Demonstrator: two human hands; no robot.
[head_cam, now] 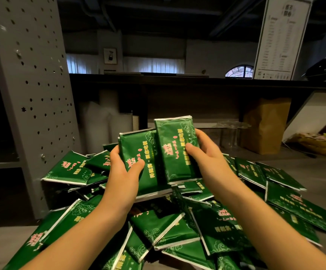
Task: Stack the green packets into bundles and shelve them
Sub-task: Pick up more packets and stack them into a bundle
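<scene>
Gripping glossy rectangular green packets, silver-edged: left hand (122,169) clasps left bundle (147,147), right hand (209,158) clasps right bundle (174,143), overlapping, above loose heap (168,228).

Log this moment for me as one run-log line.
left hand grips left bundle | right hand grips right bundle, set higher, overlapping the left one | loose packets heaped below

Grey pegboard shelving (31,84), dark counter (177,79), curtained windows (152,65)

Yellow characters and a pink emblem on the green packets (170,164) gripped by left hand (123,170) and right hand (205,154) are too blurred to read. Print on the white poster (281,38), above and right of them, is illegible.
</scene>
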